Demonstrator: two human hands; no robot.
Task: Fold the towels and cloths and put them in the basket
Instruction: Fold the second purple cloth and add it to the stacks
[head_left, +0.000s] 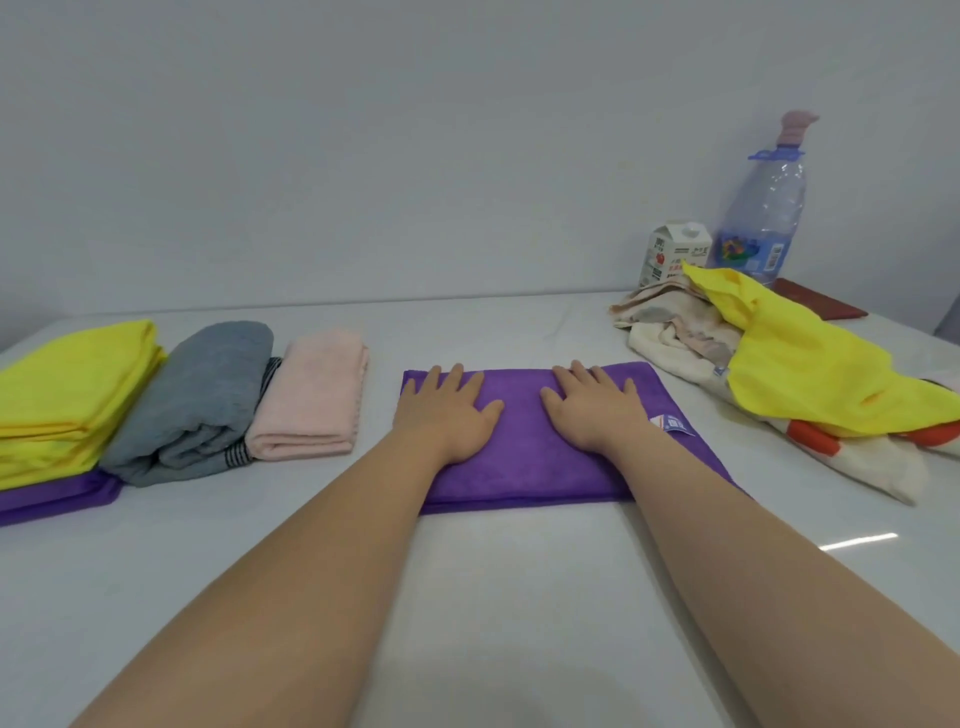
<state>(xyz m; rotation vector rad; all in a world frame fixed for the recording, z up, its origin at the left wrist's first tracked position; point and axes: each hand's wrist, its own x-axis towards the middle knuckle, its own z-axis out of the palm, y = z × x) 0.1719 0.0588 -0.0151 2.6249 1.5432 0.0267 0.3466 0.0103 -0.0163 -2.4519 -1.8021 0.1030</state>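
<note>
White and glossy, the tabletop (519, 597) runs back to a plain pale grey wall. At its middle lies a folded purple microfibre cloth (524, 447), a flat rectangle whose long axis runs left to right across the person's view, its short sides pointing away toward the wall. A small white and blue label (671, 422) sticks out at its right edge, just beside the right wrist.

Both hands rest palm down on this cloth with fingers spread and pointing toward the wall. The left hand (448, 410) covers the cloth's left part, the right hand (592, 405) its right part, with a strip of bare purple between the thumbs. Neither hand pinches anything.

Left of the left hand sits a row of folded pieces, each with its long axis running away from the person: a pink terry towel (311, 400) nearest, then a grey towel with a striped edge (197, 400), then a stack of yellow cloths (67, 395) lying on another purple cloth (52, 499).

Right of the right hand lies an unfolded heap: a crumpled yellow cloth (810, 358) over a cream patterned towel (675, 332). Behind the heap stand a white milk carton (672, 254) and a large clear plastic water bottle (763, 208).
</note>
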